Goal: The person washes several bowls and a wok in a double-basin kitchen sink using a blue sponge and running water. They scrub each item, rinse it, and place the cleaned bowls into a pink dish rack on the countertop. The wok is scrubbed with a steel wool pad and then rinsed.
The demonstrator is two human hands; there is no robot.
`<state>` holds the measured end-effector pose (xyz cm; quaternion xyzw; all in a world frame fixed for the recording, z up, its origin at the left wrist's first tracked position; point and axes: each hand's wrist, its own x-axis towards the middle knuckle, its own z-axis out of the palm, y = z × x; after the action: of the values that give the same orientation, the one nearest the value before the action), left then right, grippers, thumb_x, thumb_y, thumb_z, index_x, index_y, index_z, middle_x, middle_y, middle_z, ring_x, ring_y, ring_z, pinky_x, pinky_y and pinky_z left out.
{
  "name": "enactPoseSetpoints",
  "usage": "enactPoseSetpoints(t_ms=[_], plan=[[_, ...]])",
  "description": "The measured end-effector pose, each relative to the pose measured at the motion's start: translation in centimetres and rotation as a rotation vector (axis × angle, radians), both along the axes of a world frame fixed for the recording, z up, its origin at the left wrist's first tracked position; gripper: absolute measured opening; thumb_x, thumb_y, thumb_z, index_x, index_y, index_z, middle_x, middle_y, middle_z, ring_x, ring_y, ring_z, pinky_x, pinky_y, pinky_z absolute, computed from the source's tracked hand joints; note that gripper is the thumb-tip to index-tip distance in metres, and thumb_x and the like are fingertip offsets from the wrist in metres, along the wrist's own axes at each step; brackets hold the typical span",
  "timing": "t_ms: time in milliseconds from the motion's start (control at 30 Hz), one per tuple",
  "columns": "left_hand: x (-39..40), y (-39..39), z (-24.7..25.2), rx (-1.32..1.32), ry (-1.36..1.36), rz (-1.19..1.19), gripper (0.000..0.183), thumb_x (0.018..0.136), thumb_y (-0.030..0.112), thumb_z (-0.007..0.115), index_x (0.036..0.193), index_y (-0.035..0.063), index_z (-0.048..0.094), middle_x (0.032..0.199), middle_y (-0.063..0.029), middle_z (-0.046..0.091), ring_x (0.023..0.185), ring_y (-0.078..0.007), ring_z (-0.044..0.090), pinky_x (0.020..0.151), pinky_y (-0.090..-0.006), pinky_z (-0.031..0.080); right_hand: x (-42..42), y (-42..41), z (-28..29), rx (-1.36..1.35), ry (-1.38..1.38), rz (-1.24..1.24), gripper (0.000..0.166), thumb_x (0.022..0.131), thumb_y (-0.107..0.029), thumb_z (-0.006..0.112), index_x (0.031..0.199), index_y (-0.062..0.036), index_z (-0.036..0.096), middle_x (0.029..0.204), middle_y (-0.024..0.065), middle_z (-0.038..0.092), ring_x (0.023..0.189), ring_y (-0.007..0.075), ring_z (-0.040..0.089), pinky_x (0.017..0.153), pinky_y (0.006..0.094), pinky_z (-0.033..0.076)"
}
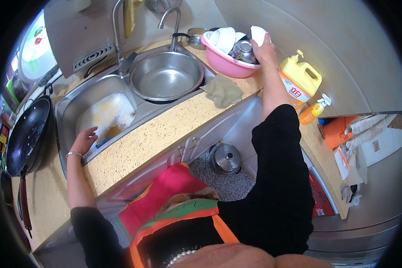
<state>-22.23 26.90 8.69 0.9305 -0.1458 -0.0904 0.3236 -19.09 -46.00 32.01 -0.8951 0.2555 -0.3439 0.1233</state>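
My right hand (265, 52) grips a white bowl (258, 35) at the right side of a pink plastic basin (226, 63). Other white bowls (226, 39) and an upturned metal bowl (245, 49) are stacked in that basin. Over the near edge of the left sink compartment (74, 104) hovers my left hand (84, 140), its fingers apart and nothing in them. White suds (112, 105) cover the water in this compartment, and something blue (102, 144) shows partly near its front. A round metal basin (167, 75) sits over the right compartment, under the curved faucet (176, 25).
A grey-brown cloth (222, 91) lies on the speckled counter (147, 134). Right of my arm stand a yellow dish soap jug (299, 75) and a spray bottle (311, 113). A black wok (28, 134) leans at left. A lidded pot (225, 158) stands on the floor.
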Motion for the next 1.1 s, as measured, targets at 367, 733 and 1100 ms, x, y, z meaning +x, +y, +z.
enactPoseSetpoints(t_ms=[367,733,1100], plan=[[0.1,-0.5,0.4,0.004,0.027,-0.005,0.045,0.093,0.017,0.065,0.137,0.0082,0.057,0.118,-0.0214,0.068,0.105,-0.0284,0.068,0.092,-0.0372,0.053,3.9,-6.3,1.6,-0.019,0.152,0.038,0.117,0.067,-0.064,0.074,0.158,-0.0152,0.018,0.141,0.0292,0.047,0.130,0.0414,0.049,0.107,0.0474,0.043],[-0.3,0.5,-0.8,-0.063,0.046,0.028,0.045,0.094,0.018,0.065,0.138,0.0124,0.057,0.116,-0.0166,0.069,0.099,-0.0237,0.066,0.090,-0.0360,0.052,2.1,-4.4,1.6,0.079,-0.027,-0.014,0.097,0.070,-0.042,0.074,0.146,-0.0025,0.028,0.129,0.0304,0.056,0.120,0.0428,0.057,0.103,0.0465,0.045],[-0.3,0.0,0.3,-0.018,0.063,0.009,0.044,0.096,0.015,0.062,0.139,0.0103,0.056,0.120,-0.0182,0.067,0.106,-0.0256,0.066,0.092,-0.0361,0.052,-0.3,-6.0,3.3,0.318,-0.127,0.077,0.079,0.071,-0.034,0.075,0.136,-0.0003,0.044,0.123,0.0250,0.062,0.105,0.0370,0.067,0.064,0.0443,0.060]])
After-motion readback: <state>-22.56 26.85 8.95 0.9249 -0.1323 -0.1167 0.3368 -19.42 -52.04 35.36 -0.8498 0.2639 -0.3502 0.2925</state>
